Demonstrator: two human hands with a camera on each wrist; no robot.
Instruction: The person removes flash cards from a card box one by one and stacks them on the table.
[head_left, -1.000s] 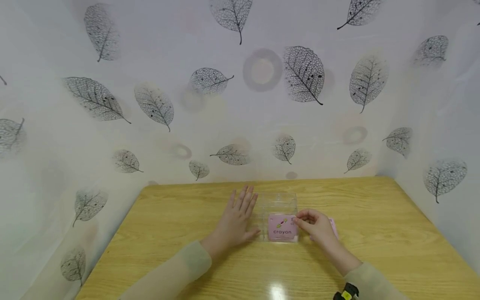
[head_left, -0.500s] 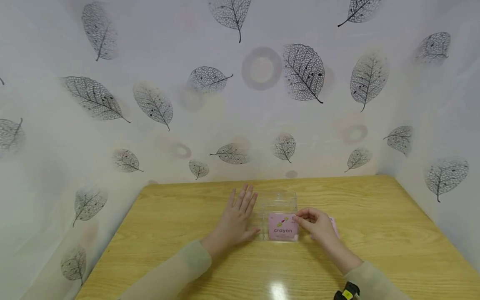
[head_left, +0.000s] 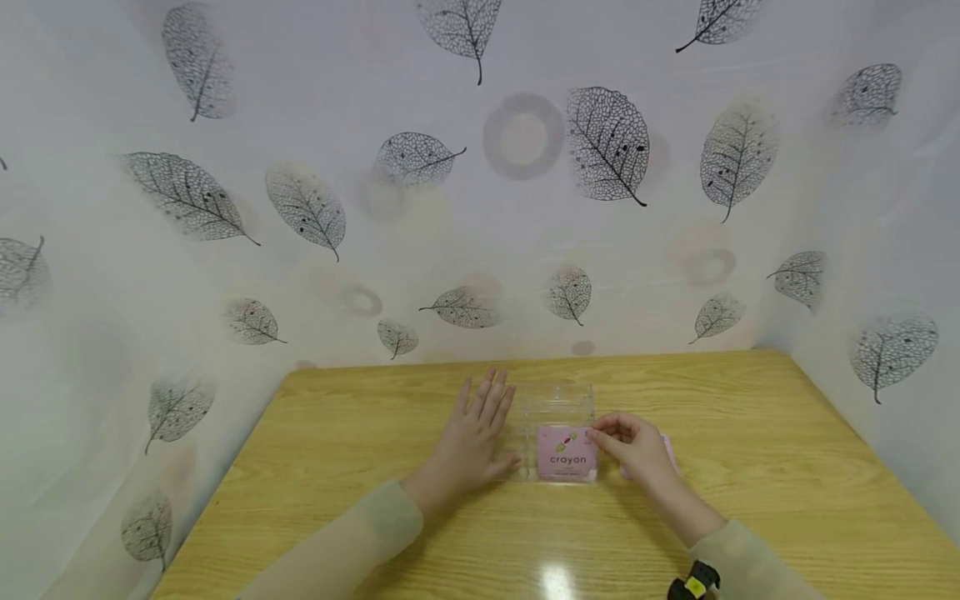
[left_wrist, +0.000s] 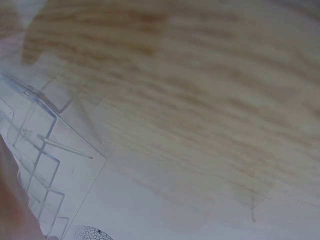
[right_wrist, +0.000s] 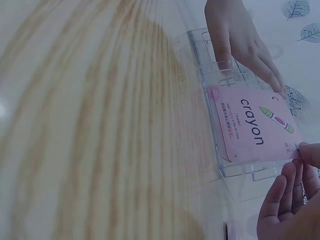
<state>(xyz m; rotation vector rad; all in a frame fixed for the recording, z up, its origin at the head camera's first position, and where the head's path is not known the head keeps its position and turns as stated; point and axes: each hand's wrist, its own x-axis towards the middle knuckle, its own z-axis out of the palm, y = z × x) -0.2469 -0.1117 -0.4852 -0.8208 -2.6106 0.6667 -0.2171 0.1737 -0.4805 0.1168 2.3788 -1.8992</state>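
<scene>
A pink card (head_left: 567, 448) printed "crayon" with a drawn crayon stands in a clear plastic box (head_left: 558, 405), in its right-hand compartment. My right hand (head_left: 636, 450) pinches the card's upper right corner between thumb and finger; the right wrist view shows the thumb on that corner, the other fingers bent below. Fingers straight and slightly spread, my left hand (head_left: 467, 442) rests on the left part of the box, covering much of it. In the left wrist view, stepped ridges show inside the box wall (left_wrist: 75, 175), with part of the left hand (left_wrist: 15, 200) at the edge.
More pink card material (head_left: 669, 452) lies on the wooden table (head_left: 750, 467), partly hidden behind the right hand. A leaf-patterned white curtain (head_left: 517, 225) surrounds the table's back and sides. A black watch-like device (head_left: 694, 582) is on the right sleeve.
The crayon card has shifted very slightly to the right in the box, still pinched by my right hand. Both hands stay almost where they were; the head view has tilted slightly.
</scene>
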